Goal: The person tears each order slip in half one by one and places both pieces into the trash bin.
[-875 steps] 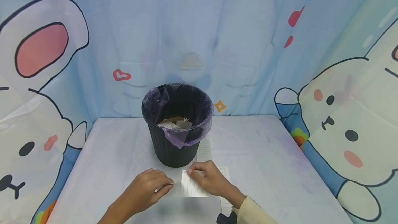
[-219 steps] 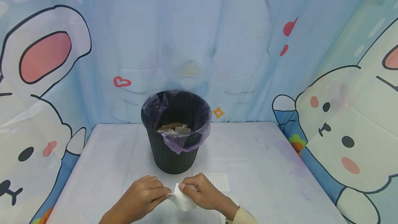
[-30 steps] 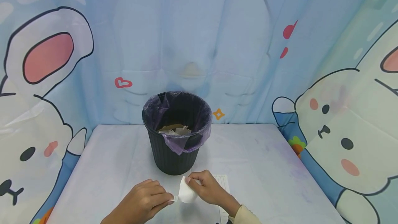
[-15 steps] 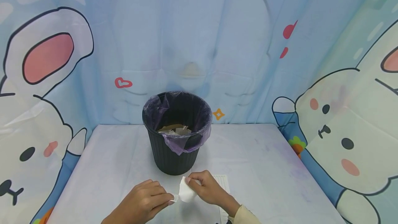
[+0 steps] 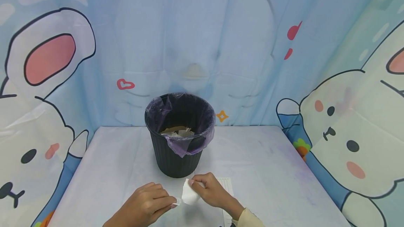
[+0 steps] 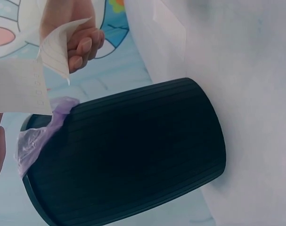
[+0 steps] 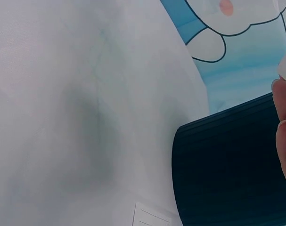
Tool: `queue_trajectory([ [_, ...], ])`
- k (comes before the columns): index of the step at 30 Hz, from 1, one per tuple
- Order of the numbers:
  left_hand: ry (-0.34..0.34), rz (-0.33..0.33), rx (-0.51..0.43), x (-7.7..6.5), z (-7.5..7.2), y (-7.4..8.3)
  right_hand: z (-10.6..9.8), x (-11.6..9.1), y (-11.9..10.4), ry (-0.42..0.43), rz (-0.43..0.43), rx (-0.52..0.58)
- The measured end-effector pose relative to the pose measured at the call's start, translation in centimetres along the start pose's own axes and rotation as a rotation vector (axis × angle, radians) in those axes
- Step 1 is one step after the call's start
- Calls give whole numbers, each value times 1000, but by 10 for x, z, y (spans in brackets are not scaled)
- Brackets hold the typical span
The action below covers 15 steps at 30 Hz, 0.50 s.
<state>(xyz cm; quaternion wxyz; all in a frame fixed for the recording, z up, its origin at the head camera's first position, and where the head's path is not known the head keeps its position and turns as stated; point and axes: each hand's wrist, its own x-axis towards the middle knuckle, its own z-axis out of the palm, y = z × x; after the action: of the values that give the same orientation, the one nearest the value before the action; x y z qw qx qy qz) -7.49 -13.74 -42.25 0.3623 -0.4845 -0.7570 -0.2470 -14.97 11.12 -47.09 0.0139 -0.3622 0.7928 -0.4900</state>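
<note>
Two pieces of white paper are held low in front of the black bin [image 5: 178, 162]. My left hand [image 5: 145, 202] pinches a small bit of paper [image 5: 178, 201] between thumb and fingers; the left wrist view shows it as a printed piece [image 6: 20, 87] with a column of small boxes. Just to its right, my right hand [image 5: 210, 190] pinches a curled paper piece [image 5: 190, 193], blank on the side facing the head camera. In the left wrist view the two pieces meet or overlap near a corner; I cannot tell whether they are still joined.
A lined paper sheet [image 5: 225, 184] lies on the white table [image 5: 262, 171], partly under the right forearm. Purple plastic bag [image 5: 181, 148] lines the bin, which has paper scraps [image 5: 178, 133] inside. A cartoon-printed curtain [image 5: 195, 45] stands behind and at both sides.
Over the last second the hands barely move. Since the oldest frame, the sheet beside the bin's base is gone from there, and the wide lined sheet in the right hand has given way to smaller pieces.
</note>
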Motion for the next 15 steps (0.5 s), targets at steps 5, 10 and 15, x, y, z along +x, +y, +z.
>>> queue_trajectory([
  [5,0,-6,-3,0,0,1,0,0,0,-2,-2,0],
  [10,-2,-6,-2,1,-1,1,0,0,0,4,-4,1],
  [15,-4,4,11,2,-1,1,-2,0,0,1,20,12],
])
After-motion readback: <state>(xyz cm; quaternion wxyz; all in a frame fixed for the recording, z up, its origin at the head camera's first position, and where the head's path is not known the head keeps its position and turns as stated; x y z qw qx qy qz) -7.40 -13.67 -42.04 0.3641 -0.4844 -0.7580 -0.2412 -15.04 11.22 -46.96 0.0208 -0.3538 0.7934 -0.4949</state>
